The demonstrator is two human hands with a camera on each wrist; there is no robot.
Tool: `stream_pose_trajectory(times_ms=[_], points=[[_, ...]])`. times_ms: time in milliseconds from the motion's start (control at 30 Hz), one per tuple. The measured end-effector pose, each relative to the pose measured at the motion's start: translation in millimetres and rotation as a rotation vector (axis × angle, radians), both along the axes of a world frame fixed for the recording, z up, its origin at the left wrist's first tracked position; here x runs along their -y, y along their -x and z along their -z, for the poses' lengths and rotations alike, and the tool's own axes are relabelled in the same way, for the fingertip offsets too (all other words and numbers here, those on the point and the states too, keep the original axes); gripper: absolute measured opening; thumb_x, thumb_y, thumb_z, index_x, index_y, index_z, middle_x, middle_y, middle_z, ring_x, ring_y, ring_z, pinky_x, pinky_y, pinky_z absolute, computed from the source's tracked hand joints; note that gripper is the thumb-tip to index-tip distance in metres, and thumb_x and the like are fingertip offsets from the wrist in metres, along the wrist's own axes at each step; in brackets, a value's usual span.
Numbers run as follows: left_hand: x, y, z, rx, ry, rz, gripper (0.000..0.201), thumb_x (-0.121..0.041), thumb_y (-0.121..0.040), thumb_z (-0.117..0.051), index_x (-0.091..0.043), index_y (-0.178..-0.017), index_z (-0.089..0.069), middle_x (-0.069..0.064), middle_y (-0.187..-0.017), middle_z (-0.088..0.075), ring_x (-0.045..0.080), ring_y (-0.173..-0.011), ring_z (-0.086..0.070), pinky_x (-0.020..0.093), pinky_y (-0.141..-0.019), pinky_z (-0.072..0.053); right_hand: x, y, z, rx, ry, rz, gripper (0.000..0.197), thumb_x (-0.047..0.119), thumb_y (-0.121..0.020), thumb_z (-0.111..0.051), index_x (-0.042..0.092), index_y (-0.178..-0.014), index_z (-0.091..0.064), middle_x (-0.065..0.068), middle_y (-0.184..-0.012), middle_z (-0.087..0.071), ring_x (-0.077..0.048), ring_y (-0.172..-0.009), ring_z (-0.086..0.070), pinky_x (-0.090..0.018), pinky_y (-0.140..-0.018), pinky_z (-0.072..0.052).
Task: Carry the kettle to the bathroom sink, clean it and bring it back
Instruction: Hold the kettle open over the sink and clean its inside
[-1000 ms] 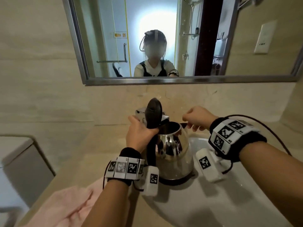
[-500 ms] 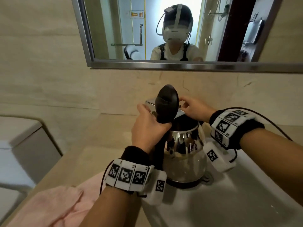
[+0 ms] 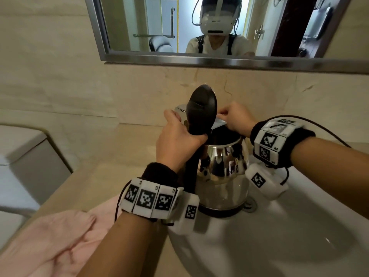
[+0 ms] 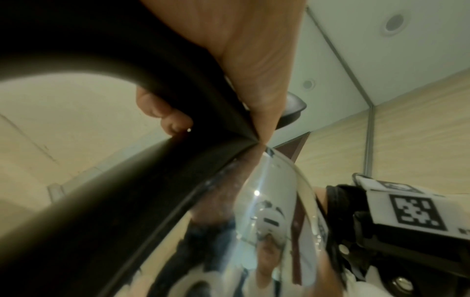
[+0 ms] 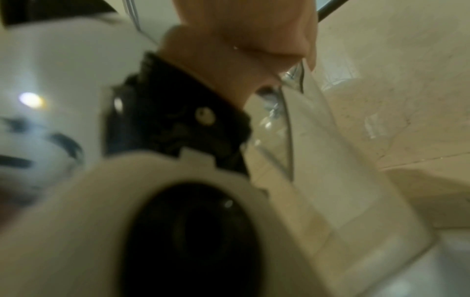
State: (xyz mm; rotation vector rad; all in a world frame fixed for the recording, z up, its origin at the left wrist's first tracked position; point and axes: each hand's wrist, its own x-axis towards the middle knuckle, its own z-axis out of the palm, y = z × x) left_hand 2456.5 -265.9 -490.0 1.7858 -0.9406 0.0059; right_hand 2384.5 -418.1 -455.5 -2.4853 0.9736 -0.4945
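A shiny steel kettle (image 3: 223,176) stands in the white sink basin (image 3: 279,236), its black lid (image 3: 201,108) flipped upright. My left hand (image 3: 179,138) grips the black handle, and in the left wrist view its fingers (image 4: 162,108) wrap that handle (image 4: 127,180) beside the mirrored body (image 4: 254,221). Behind the lid, my right hand (image 3: 235,118) pinches the chrome faucet lever (image 3: 219,121). In the blurred right wrist view, the right hand (image 5: 241,40) is curled on a chrome part (image 5: 292,76). No water shows.
A pink towel (image 3: 60,236) lies on the beige counter (image 3: 99,166) left of the basin. The drain (image 3: 250,204) sits just right of the kettle's base. A mirror (image 3: 199,27) hangs on the wall above, and a white toilet tank (image 3: 20,156) stands far left.
My right hand has moved left from beside the kettle's rim onto the faucet lever behind the lid. The left hand keeps its hold on the handle. My head has come closer.
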Motion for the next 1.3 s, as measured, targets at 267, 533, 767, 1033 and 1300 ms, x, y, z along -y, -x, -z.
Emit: stream_pose_trajectory(times_ms=[267,533,767,1033,1300], points=[[0.0,-1.1,1.6,0.003,0.013,0.009,0.059,-0.032,-0.068,-0.078,-0.016,-0.099,-0.03,-0.006,-0.071,-0.05,0.012,-0.06,-0.053,0.031,-0.056,-0.042,0.5,-1.0,0.0,0.015,-0.011,0.017,0.028,0.018,-0.096,-0.052,0.001,-0.111,-0.069,-0.017,-0.109,-0.069,-0.03,-0.103,-0.063,-0.033,-0.082,-0.045],[-0.7,-0.3,0.2,0.024,-0.011,0.015,0.058,-0.034,-0.068,-0.077,-0.016,-0.099,-0.031,-0.006,-0.072,-0.049,0.015,-0.063,-0.054,0.036,-0.058,-0.049,1.3,-1.4,1.8,0.017,0.011,0.014,0.028,0.017,-0.097,-0.051,0.001,-0.11,-0.069,-0.019,-0.108,-0.069,-0.031,-0.103,-0.062,-0.03,-0.079,-0.043],[-0.7,-0.1,0.9,0.026,-0.014,0.013,0.057,-0.032,-0.068,-0.077,-0.017,-0.097,-0.03,-0.006,-0.07,-0.049,0.014,-0.061,-0.053,0.033,-0.056,-0.045,3.1,-2.2,3.8,0.022,0.001,0.013,0.027,0.016,-0.097,-0.05,0.001,-0.11,-0.068,-0.019,-0.108,-0.069,-0.031,-0.102,-0.063,-0.029,-0.077,-0.041],[-1.6,0.1,1.3,0.031,-0.018,0.018,0.056,-0.031,-0.069,-0.077,-0.017,-0.098,-0.03,-0.007,-0.071,-0.049,0.011,-0.061,-0.053,0.029,-0.055,-0.044,6.1,-4.2,5.5,0.022,0.001,0.018,0.026,0.015,-0.097,-0.049,-0.001,-0.107,-0.068,-0.02,-0.107,-0.068,-0.032,-0.102,-0.062,-0.027,-0.075,-0.038],[-1.5,0.5,1.7,0.039,-0.017,0.025,0.055,-0.029,-0.07,-0.077,-0.017,-0.099,-0.031,-0.006,-0.073,-0.05,0.009,-0.063,-0.053,0.026,-0.055,-0.043,6.4,-4.0,7.5,0.039,0.029,0.016,0.028,0.015,-0.097,-0.048,-0.001,-0.108,-0.067,-0.02,-0.108,-0.068,-0.031,-0.103,-0.062,-0.036,-0.087,-0.047]])
